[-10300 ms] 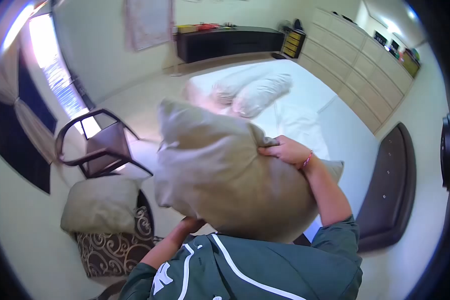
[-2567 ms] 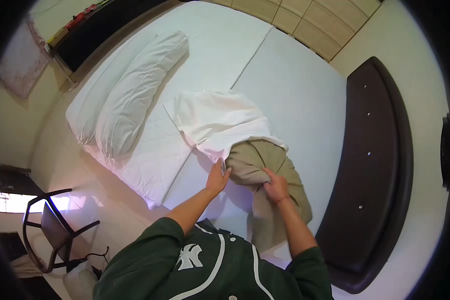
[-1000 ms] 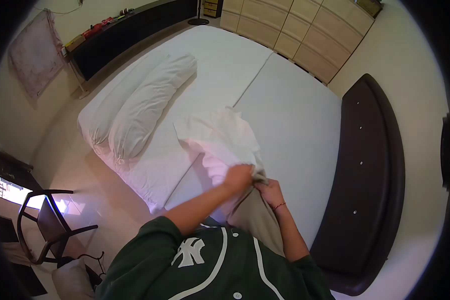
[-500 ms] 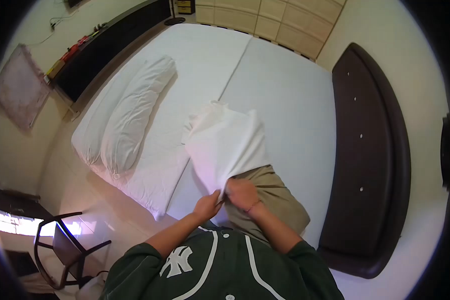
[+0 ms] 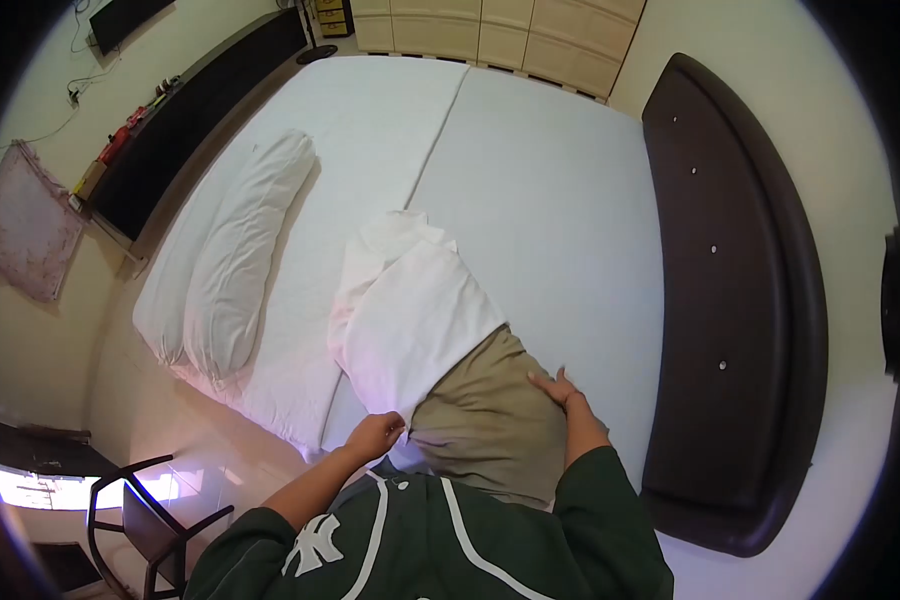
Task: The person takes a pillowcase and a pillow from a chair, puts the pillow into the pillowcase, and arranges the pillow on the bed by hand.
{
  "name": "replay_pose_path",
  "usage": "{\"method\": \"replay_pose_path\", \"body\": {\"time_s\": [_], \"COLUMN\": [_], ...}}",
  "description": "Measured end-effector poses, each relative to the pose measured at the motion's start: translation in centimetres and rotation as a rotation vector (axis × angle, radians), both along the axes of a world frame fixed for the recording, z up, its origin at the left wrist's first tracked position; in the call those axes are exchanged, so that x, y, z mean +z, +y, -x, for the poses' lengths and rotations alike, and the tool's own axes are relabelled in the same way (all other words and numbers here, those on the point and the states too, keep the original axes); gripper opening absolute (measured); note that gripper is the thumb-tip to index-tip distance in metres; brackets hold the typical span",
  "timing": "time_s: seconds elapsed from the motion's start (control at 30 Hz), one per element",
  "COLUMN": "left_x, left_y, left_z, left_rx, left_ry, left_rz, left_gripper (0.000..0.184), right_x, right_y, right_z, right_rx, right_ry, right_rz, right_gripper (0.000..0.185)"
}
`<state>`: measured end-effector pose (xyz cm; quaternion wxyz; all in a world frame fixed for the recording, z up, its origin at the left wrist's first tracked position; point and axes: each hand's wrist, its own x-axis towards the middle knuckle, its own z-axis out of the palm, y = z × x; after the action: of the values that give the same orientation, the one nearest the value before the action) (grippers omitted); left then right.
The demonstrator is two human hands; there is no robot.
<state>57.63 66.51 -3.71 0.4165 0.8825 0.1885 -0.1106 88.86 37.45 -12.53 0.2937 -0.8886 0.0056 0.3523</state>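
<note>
A beige pillow (image 5: 490, 420) lies at the near edge of the bed against my shirt, its far end inside a white pillowcase (image 5: 400, 310). The pillowcase's mouth runs slantwise across the pillow, and its far end lies loose and folded. My left hand (image 5: 377, 436) pinches the near corner of the pillowcase's opening, beside the pillow's left edge. On the pillow's right side rests my right hand (image 5: 562, 390), fingers apart and gripping nothing.
Two long white bolsters (image 5: 240, 260) lie on the left of the white bed (image 5: 530, 190). A dark headboard (image 5: 720, 300) stands at the right. A chair (image 5: 150, 520) is at the lower left, a long black cabinet (image 5: 190, 120) at the far left, and beige drawers (image 5: 510, 30) beyond the bed.
My right hand has left the pillowcase's edge and moved right along the pillow, opening. The pillowcase and my left hand have shifted left in view. Earlier, the pillow was held up without the pillowcase.
</note>
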Motion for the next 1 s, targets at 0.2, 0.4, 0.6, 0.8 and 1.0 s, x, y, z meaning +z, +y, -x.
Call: {"method": "replay_pose_path", "body": {"time_s": [0.2,0.4,0.6,0.8,1.0], "left_x": [2.1,7.2,13.1,11.5,16.0], "left_y": [-0.2,-0.6,3.2,0.5,-0.1], "left_z": [-6.1,-14.6,-17.5,-15.8,-13.2], "left_rx": [0.138,0.159,0.126,-0.262,-0.002], "left_ry": [-0.199,-0.586,-0.373,-0.494,-0.539], "left_rz": [-0.058,-0.292,-0.523,-0.384,-0.420], "left_gripper": [0.030,0.048,0.039,0.021,0.022], "right_x": [6.2,19.6,23.6,25.0,24.9], "right_y": [3.1,7.6,7.9,8.2,7.3], "right_z": [2.2,10.3,15.1,16.1,15.9], "right_rx": [0.481,0.454,0.656,0.725,0.763], "right_ry": [0.289,-0.704,-0.872,-0.965,-0.996], "right_rz": [-0.191,-0.333,-0.344,-0.382,-0.356], "right_gripper": [0.071,0.033,0.030,0.029,0.041]}}
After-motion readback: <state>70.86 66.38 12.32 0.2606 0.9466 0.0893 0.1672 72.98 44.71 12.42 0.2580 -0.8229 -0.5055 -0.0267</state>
